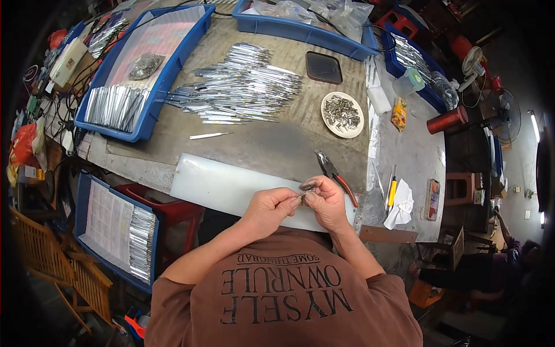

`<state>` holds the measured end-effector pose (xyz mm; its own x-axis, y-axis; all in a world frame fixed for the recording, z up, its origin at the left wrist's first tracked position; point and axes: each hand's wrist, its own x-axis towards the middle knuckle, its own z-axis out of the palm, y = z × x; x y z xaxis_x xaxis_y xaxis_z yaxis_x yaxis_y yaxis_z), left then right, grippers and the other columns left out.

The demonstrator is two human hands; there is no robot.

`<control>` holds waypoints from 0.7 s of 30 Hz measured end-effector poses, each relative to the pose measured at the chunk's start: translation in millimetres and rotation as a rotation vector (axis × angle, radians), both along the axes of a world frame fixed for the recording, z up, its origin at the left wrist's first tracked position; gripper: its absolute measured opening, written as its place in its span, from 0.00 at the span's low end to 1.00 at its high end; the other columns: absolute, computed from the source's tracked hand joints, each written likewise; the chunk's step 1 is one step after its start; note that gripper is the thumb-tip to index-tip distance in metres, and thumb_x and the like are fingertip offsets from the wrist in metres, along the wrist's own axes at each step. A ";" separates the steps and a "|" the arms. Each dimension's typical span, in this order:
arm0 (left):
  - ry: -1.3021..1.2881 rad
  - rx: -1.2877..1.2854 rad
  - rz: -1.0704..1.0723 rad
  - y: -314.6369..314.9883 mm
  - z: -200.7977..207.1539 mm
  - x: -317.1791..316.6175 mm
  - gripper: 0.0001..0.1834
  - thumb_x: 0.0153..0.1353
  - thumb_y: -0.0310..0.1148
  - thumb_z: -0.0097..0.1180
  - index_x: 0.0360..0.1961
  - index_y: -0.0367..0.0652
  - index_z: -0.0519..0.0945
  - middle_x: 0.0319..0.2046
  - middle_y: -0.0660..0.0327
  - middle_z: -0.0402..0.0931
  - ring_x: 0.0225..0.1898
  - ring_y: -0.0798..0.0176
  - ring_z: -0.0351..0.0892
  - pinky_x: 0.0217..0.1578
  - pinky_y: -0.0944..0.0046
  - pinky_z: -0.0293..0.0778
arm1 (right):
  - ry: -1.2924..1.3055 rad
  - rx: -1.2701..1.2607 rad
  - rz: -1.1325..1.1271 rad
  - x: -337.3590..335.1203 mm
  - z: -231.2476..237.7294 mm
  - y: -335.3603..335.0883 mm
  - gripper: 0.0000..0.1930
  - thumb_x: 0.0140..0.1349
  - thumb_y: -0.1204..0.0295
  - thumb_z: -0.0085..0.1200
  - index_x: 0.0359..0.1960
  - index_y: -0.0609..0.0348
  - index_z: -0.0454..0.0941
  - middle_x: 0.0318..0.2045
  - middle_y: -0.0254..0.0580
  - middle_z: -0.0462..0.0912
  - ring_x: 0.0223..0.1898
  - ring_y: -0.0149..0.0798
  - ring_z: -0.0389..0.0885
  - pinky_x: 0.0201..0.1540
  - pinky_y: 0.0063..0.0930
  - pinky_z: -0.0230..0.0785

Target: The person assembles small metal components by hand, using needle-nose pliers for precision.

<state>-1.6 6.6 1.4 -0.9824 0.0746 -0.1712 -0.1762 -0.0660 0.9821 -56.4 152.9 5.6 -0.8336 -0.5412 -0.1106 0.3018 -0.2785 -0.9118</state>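
My left hand (270, 211) and my right hand (327, 203) meet over the near edge of a long white board (228, 182). Both are closed in a pinch, fingertips together, on something too small to make out. A dark grey, rounded, shiny thing (310, 184) shows at the fingers of my right hand; its kind is unclear. Just beyond that hand lie pliers (340, 178) with red handles, jaws pointing away. One slim silver tool (211, 136) rests alone past the board. Farther off is a large heap of similar slim silver tools (243, 87).
A round dish (324, 117) of small metal pieces and a black tray (324, 67) stand at the right. Blue trays (140, 136) border the table's left and far sides. A yellow-handled tool (392, 193) and a white cloth (400, 208) lie right; another blue tray (118, 268) sits lower left.
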 end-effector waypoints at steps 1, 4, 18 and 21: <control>-0.047 0.059 -0.014 -0.4 -1.0 0.2 0.07 0.56 0.30 0.50 0.30 0.37 0.76 0.17 0.65 0.70 0.20 0.75 0.66 0.22 0.73 0.64 | -0.021 0.002 -0.019 1.3 3.1 -1.4 0.06 0.52 0.75 0.55 0.28 0.62 0.70 0.23 0.33 0.72 0.21 0.22 0.65 0.23 0.14 0.58; -0.035 0.107 -0.041 -1.1 1.0 1.4 0.07 0.56 0.30 0.50 0.30 0.37 0.76 0.17 0.65 0.70 0.21 0.75 0.66 0.22 0.73 0.64 | 0.027 0.026 -0.024 3.0 -4.3 4.0 0.06 0.52 0.75 0.55 0.28 0.62 0.70 0.23 0.34 0.72 0.21 0.22 0.65 0.23 0.14 0.58; -0.268 0.316 -0.138 -3.5 3.1 2.5 0.08 0.57 0.30 0.49 0.29 0.37 0.76 0.16 0.68 0.69 0.18 0.76 0.65 0.19 0.73 0.63 | 0.123 0.031 0.022 7.9 -7.0 6.8 0.06 0.55 0.75 0.52 0.27 0.62 0.68 0.22 0.33 0.72 0.22 0.22 0.69 0.23 0.14 0.61; 0.062 0.042 -0.007 4.1 -0.5 2.9 0.08 0.58 0.30 0.48 0.28 0.36 0.76 0.17 0.68 0.69 0.18 0.76 0.64 0.18 0.74 0.62 | 0.110 0.015 -0.046 9.6 -8.9 4.5 0.06 0.55 0.74 0.52 0.28 0.62 0.69 0.22 0.33 0.72 0.20 0.22 0.68 0.22 0.14 0.61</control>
